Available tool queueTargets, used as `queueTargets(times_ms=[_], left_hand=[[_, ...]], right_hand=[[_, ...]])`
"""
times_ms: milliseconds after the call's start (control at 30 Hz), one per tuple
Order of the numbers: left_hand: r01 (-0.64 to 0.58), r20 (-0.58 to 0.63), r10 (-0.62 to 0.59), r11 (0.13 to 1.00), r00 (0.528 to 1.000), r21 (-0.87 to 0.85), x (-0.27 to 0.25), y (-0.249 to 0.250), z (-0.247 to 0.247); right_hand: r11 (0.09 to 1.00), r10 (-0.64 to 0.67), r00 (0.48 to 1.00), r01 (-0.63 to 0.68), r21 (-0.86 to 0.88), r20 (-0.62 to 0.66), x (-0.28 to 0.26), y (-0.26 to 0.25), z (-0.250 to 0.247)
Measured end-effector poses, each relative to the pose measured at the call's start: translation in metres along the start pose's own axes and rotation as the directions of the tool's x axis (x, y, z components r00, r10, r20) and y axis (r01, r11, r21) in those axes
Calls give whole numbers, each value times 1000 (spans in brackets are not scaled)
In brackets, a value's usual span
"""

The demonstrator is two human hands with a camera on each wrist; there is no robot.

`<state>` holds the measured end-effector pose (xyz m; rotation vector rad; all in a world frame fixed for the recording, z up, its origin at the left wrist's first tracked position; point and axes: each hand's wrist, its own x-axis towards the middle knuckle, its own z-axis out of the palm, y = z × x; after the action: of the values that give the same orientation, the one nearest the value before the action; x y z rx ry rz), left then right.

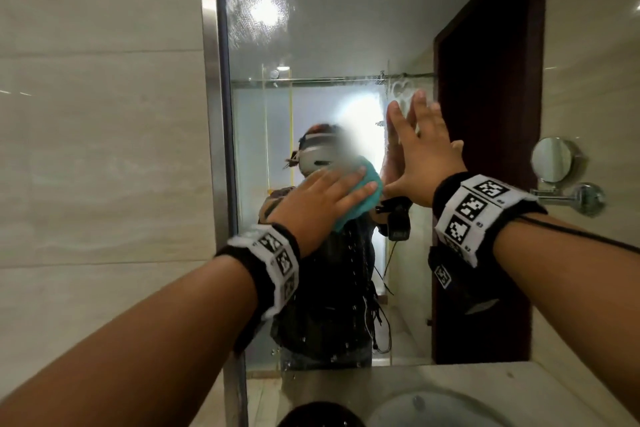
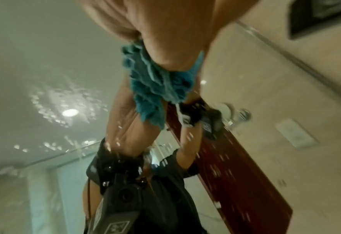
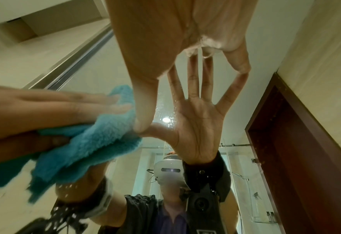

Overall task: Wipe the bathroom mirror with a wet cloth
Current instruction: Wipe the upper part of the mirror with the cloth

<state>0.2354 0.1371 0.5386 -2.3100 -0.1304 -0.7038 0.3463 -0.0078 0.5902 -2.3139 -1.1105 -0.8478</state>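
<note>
round shaving mirror [image 1: 551,159] on wall right of right hand [image 1: 420,158]

Both arms reach forward and up, side by side. The left hand [image 1: 320,196] lies flat with its fingers straight and close together, pressing down on what is under it. The right hand [image 1: 420,158] is held up higher, palm forward, fingers spread wide and straight, with the fingertips [image 3: 242,66] touching the glass. Each wrist wears a black band with black-and-white square marks.
</note>
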Motion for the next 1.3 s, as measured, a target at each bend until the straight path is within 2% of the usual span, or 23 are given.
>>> queueTargets(times_ms=[67,100,133,200,233,300,367,433,500,533,600,667,700,733,800,833,867,933,1000,1100,1167,1233,1300], left_hand=[[69,-74,-72,997,995,-39,13,-23,-11],[188,-151,-207,973,966,-136,20,-35,-19],[309,-205,-363,917,909,-252,25,-47,-26],[415,-205,-504,836,839,-358,30,-51,-27],[400,-209,-489,844,847,-357,26,-42,-24],[251,-208,-299,941,931,-229,11,-12,-1],[100,-111,-112,989,988,-112,-12,19,16],[37,-45,-40,998,998,-50,-20,17,18],[71,-45,-72,997,996,-24,-11,-9,3],[159,-115,-169,983,979,-94,-6,-25,-4],[392,-226,-471,863,853,-320,0,-55,-19],[519,-190,-624,753,758,-404,-2,-62,-16],[529,-171,-631,744,757,-408,-6,-54,-11],[490,-171,-584,780,793,-390,-13,-40,1],[326,-145,-373,906,917,-269,-35,-2,31],[240,-94,-264,948,960,-211,-50,16,40],[185,-93,-207,962,974,-201,-61,25,51],[154,-77,-166,978,983,-142,-60,15,46],[251,-58,-264,953,963,-171,-44,-16,27],[505,-109,-556,808,824,-304,-21,-64,-18],[534,-138,-604,772,785,-344,-18,-71,-19],[517,-143,-587,785,797,-340,-27,-55,4],[435,-131,-476,865,870,-250,-47,-20,36]], right_hand=[[1000,3,1000,-3,9,-2,0,0,0],[1000,1,1000,-1,16,-1,0,0,0],[1000,-1,1000,1,19,-3,1,1,0],[1000,0,1000,0,19,-9,2,2,2],[1000,0,1000,1,20,-6,2,2,2],[1000,0,1000,0,17,-8,1,1,3],[1000,4,1000,-4,11,0,1,1,2],[1000,8,1000,-8,4,1,0,0,2],[1000,10,1000,-10,3,-7,1,1,2],[1000,12,1000,-12,13,-8,1,0,2],[1000,15,1000,-15,25,-17,2,1,3],[1000,14,1000,-13,26,-16,2,1,4],[1000,13,1000,-12,28,-14,2,1,5],[999,14,1000,-14,31,-13,2,2,5],[999,27,1000,-27,21,5,0,-1,2],[999,38,999,-38,4,13,-2,-4,0],[999,48,999,-47,-21,12,-4,-8,-1],[998,22,1000,-23,-63,-12,-8,-19,1],[998,-36,999,36,-58,4,-11,-32,8],[999,-8,998,11,-42,69,-12,-41,21],[999,5,998,-2,-37,62,-11,-41,25],[1000,-5,999,6,-19,54,-11,-40,27],[1000,-9,998,10,-13,58,-11,-39,26]])
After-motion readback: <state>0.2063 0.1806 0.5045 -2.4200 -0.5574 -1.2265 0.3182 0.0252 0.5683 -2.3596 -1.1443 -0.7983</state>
